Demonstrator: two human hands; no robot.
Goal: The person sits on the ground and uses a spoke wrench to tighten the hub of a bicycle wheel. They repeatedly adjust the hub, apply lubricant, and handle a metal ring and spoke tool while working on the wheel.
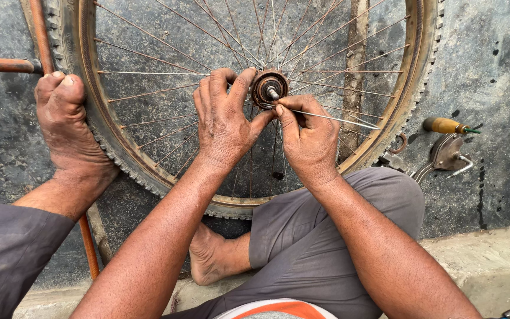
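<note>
Left hand [224, 121] grips the rusty round metal hub [268, 87]; right hand [309, 139] pinches a thin steel spoke [337, 119], its end hidden under the fingertips; wheel's top cut off

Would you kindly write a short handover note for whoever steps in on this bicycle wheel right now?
Left hand: fingers curled on the rusty hub, steadying it.
Right hand: fingers pinch a loose spoke at its hub end; its other end lies near the rim.
Wheel: lies flat on the dark ground, tyre still on, pinned at its left edge by a bare foot.
Done: most spokes look seated in the hub.
Left: as I judge it, seat the held spoke.
Tools: a wooden-handled screwdriver and a metal wrench lie to the right of the wheel.
</note>
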